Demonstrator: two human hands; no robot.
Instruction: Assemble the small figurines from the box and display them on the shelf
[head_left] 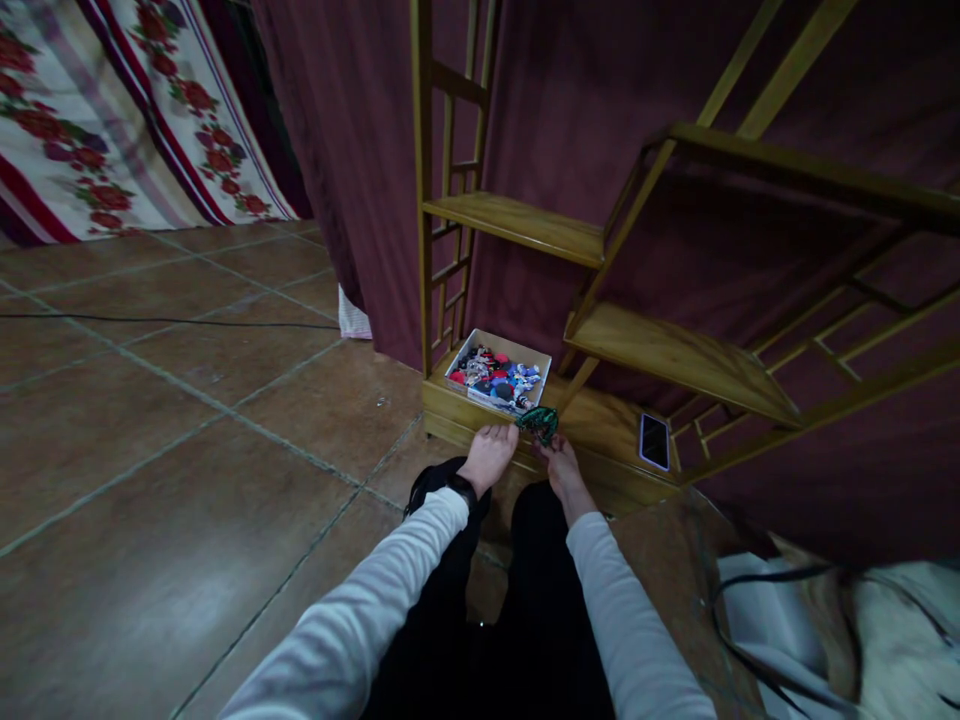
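The left hand (491, 457) and right hand (562, 468) pinch a dark-green trinket (541, 422) in their fingers, at five o'clock from the open box (529, 352); probably light, perhaps fragile, best held by its edges.

One head view looks forward and down — at nearby wooden shelving (667, 352).

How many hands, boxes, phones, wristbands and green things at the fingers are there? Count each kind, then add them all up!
Hands: 2, the left hand and the right hand
Box: 1
Phone: 1
Dark wristband: 1
Green thing: 1
Total: 6

The little things in the box are too jumbled to count.
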